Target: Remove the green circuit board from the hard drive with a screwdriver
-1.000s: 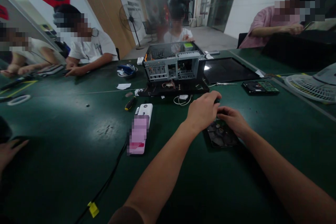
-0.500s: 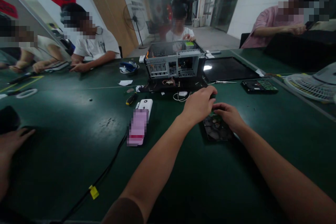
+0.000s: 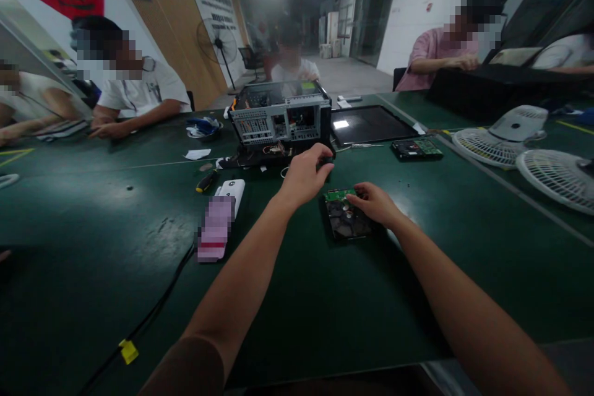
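Head view: the hard drive [image 3: 343, 221] lies flat on the desk [image 3: 288, 322], just to the left of the right hand [image 3: 374, 203] and touched by it, so this is the nearer hand. The left hand [image 3: 304, 176] is raised farther out and to the left, apart from the drive. The drive's long axis seems to run away from the person, with the green board [image 3: 335, 196] at its far end.

The right hand comes in from the right, palm low, thumb and fingers bent over the far right part of the drive; whether its grip clamps or merely steadies it, I can't tell. The left wrist is arched, with the grip closed on a small dark object [image 3: 325, 161] (mostly hidden by the fingers, so I can't say what it is). Just beyond that hand stands the computer case [image 3: 253, 127]; a yellow and black screwdriver [image 3: 206, 182] lies off to the left.
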`<act>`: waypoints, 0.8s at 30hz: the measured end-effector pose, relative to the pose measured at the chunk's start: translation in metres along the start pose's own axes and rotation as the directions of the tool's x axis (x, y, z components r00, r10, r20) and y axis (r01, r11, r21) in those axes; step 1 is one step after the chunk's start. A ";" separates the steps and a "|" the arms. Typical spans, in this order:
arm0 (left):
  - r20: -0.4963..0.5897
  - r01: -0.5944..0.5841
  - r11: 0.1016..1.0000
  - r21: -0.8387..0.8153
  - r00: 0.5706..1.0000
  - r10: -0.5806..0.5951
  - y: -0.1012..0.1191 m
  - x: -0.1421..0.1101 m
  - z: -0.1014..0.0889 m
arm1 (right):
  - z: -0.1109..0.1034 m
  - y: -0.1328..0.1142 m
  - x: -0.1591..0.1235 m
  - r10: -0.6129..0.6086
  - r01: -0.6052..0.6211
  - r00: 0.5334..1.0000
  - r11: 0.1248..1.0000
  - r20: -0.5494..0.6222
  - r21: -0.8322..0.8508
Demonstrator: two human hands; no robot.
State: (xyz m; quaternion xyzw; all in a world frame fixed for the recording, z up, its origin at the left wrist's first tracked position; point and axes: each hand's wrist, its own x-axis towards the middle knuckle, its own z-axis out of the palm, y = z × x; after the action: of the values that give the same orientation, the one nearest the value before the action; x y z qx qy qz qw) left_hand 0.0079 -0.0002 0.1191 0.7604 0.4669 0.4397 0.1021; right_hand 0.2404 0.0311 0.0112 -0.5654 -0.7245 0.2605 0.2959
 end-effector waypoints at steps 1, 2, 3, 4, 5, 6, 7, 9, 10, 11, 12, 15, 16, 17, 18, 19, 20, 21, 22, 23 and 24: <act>-0.019 0.020 1.000 -0.018 1.000 -0.020 0.000 0.000 0.000 | 0.001 -0.001 0.000 -0.005 0.005 1.000 1.000 -0.004 -0.025; -0.041 0.040 0.998 -0.039 0.998 -0.042 0.000 0.001 0.001 | 0.001 -0.002 0.000 -0.007 0.007 1.000 0.999 -0.008 -0.037; -0.068 0.061 0.996 -0.061 0.996 -0.065 0.001 0.003 0.002 | 0.002 -0.002 0.000 -0.008 0.007 1.000 0.999 -0.009 -0.038; -0.097 0.079 0.993 -0.083 0.991 -0.087 0.002 0.005 0.004 | 0.002 -0.002 0.000 -0.008 0.008 1.000 0.999 -0.009 -0.032; -0.124 0.094 0.990 -0.102 0.986 -0.107 0.003 0.007 0.006 | 0.001 -0.002 0.001 -0.007 0.007 1.000 1.000 -0.006 -0.025; -0.147 0.105 0.988 -0.115 0.982 -0.121 0.005 0.010 0.009 | 0.000 -0.002 0.001 -0.007 0.007 1.000 1.000 -0.001 -0.020; -0.161 0.109 0.987 -0.122 0.979 -0.128 0.007 0.013 0.012 | 0.000 -0.003 0.001 -0.009 0.009 1.000 1.000 0.006 -0.019; -0.156 0.104 0.986 -0.126 0.980 -0.124 0.011 0.018 0.019 | -0.002 -0.003 0.002 -0.009 0.009 1.000 1.000 0.018 -0.025; -0.159 0.103 0.986 -0.131 0.980 -0.123 0.013 0.020 0.022 | -0.003 -0.003 0.002 -0.007 0.008 1.000 0.999 0.020 -0.031; -0.161 0.100 0.986 -0.133 0.980 -0.121 0.015 0.021 0.024 | -0.004 -0.003 0.002 -0.005 0.006 1.000 0.999 0.021 -0.039; -0.162 0.096 0.986 -0.133 0.980 -0.117 0.016 0.022 0.027 | -0.005 -0.003 0.003 -0.003 0.004 1.000 0.999 0.021 -0.046; -0.157 0.069 0.990 -0.126 0.984 -0.088 0.018 0.020 0.030 | -0.009 -0.001 0.006 -0.004 0.006 0.999 0.999 0.039 -0.051; -0.151 0.059 0.991 -0.122 0.986 -0.077 0.018 0.019 0.030 | -0.011 0.001 0.008 -0.008 0.010 0.999 0.999 0.053 -0.043; -0.141 0.053 0.992 -0.117 0.988 -0.069 0.018 0.018 0.030 | -0.012 0.003 0.009 -0.013 0.015 0.998 0.999 0.063 -0.030; -0.127 0.050 0.992 -0.113 0.990 -0.064 0.018 0.018 0.030 | -0.013 0.005 0.010 -0.018 0.019 0.998 1.000 0.065 -0.016; -0.113 0.049 0.993 -0.112 0.992 -0.061 0.017 0.017 0.029 | -0.014 0.007 0.011 -0.023 0.023 0.998 1.000 0.060 -0.003; -0.098 0.046 0.992 -0.115 0.994 -0.057 0.017 0.017 0.030 | -0.014 0.008 0.011 -0.025 0.025 0.998 1.000 0.050 0.006; -0.086 0.040 0.992 -0.124 0.995 -0.051 0.016 0.016 0.030 | -0.015 0.009 0.011 -0.025 0.025 0.999 1.000 0.040 0.008; -0.078 0.034 0.990 -0.134 0.996 -0.044 0.015 0.016 0.031 | -0.015 0.009 0.011 -0.023 0.023 0.999 1.000 0.032 0.003; -0.070 0.030 0.989 -0.143 0.997 -0.041 0.013 0.017 0.032 | -0.015 0.009 0.010 -0.022 0.022 0.999 1.000 0.029 -0.006; -0.061 0.032 0.988 -0.150 0.997 -0.041 0.011 0.017 0.034 | -0.015 0.009 0.009 -0.021 0.022 0.999 1.000 0.030 -0.016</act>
State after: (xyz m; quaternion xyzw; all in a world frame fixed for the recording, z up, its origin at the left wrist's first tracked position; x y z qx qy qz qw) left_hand 0.0438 0.0157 0.1152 0.7275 0.4497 0.4956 0.1514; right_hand 0.2556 0.0426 0.0158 -0.5561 -0.7369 0.2597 0.2833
